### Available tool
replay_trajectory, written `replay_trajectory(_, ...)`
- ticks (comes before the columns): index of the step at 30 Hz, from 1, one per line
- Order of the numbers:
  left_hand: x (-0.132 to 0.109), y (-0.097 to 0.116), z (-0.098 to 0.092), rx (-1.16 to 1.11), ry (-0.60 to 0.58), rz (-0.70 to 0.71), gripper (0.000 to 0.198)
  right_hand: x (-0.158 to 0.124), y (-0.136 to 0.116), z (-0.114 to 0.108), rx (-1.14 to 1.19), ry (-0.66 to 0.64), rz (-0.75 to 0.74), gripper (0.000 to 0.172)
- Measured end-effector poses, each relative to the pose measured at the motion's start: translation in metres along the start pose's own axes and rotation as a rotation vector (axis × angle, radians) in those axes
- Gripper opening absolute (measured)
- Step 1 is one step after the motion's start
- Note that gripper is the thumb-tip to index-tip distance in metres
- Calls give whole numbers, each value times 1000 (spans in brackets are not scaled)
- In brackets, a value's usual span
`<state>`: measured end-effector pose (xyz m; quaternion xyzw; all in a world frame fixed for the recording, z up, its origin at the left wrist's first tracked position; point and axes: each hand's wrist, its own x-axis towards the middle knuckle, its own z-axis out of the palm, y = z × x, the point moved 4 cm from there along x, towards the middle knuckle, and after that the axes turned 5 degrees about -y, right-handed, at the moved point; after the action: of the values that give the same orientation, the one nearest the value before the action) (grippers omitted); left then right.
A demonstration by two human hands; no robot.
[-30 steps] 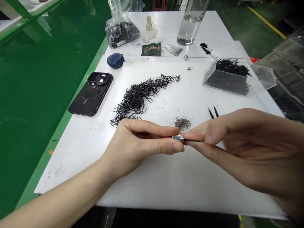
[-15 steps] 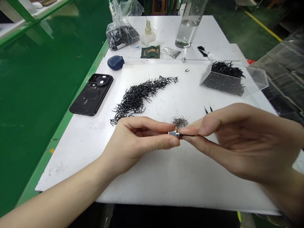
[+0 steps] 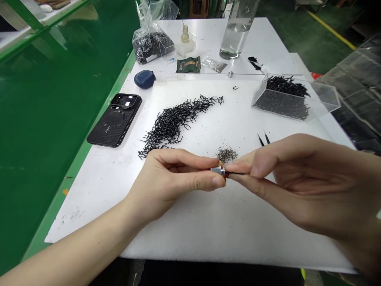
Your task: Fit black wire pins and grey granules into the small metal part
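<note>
**While the left hand (image 3: pixel 169 178) and right hand (image 3: pixel 297 186) pinch a small silver metal piece (image 3: pixel 218 171), black wire staples lie heaped close by**

Held in the air above the near half of a white foam sheet (image 3: pixel 208 234), the silver piece sits between the two hands, just short of a small pile of gray grit (image 3: pixel 226 155). The left thumb and forefinger are closed on it, with the other left fingers curled loosely behind them. Right thumb and forefinger are clenched on a thin dark strip (image 3: pixel 236 173) that runs out from the silver piece's right end. How the strip joins the piece is hidden by the fingertips.

Toward the left edge of the foam sheet, the black wire staples (image 3: pixel 175 123) spread in a long curved heap, and one stray staple (image 3: pixel 235 87) lies alone near the far edge. Black-tipped tweezers (image 3: pixel 263 139) rest just beyond the right hand, partly hidden by it. Near the far right corner, a clear acrylic box (image 3: pixel 282 99) lies tilted, holding more staples.

Off the foam, a phone in a black case (image 3: pixel 114 123) and a navy earbud case (image 3: pixel 144 79) lie along the left side. Along the far edge of the white table (image 3: pixel 268 43) stand a water-filled glass bottle (image 3: pixel 238 35), a plastic bag of black pieces (image 3: pixel 149 47) and a green packet (image 3: pixel 188 64).
</note>
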<state>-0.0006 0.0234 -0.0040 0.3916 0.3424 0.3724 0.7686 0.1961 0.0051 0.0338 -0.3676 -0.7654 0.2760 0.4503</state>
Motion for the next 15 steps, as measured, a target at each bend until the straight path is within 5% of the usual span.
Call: replay_trajectory(15,-1,1,0,25,16,60,22,1,5,1,81,4,-59,29)
